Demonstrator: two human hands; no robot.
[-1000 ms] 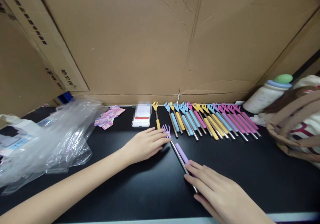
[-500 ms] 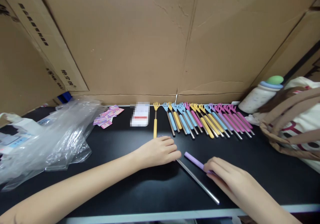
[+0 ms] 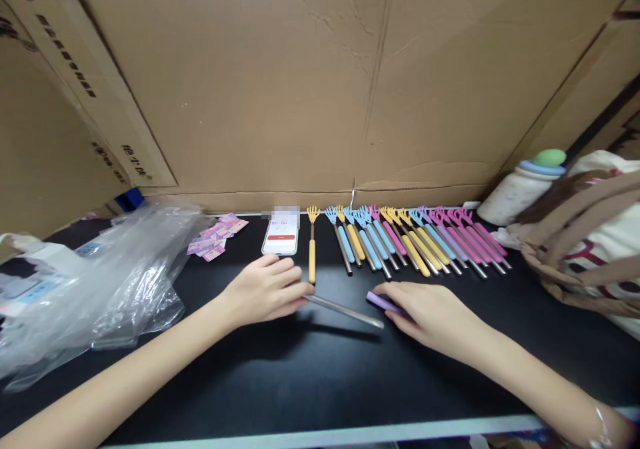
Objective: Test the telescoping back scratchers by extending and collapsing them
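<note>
My left hand (image 3: 267, 289) is closed around one end of a thin metal back scratcher rod (image 3: 345, 311); whatever is at that end is hidden in the fingers. The bare rod points right and slightly down, toward my right hand (image 3: 425, 305). That hand grips a purple handle sleeve (image 3: 383, 302), its near end pointing at the rod's tip. Rod and sleeve are apart. Just beyond my left fingers lies a yellow back scratcher (image 3: 312, 255). Several more back scratchers (image 3: 371, 251) in blue, yellow, pink and purple lie in a row behind my right hand.
Clear plastic bags (image 3: 135, 275) are heaped at the left, beside small pink-purple cards (image 3: 217, 235). A phone (image 3: 280, 239) lies near the cardboard wall (image 3: 270, 89). At the right stand a white bottle (image 3: 517, 192) and a brown-and-white bag (image 3: 595, 235).
My left hand has moved left with the rod, which now lies flatter across the view. My right hand has moved up and slightly left with the purple sleeve.
</note>
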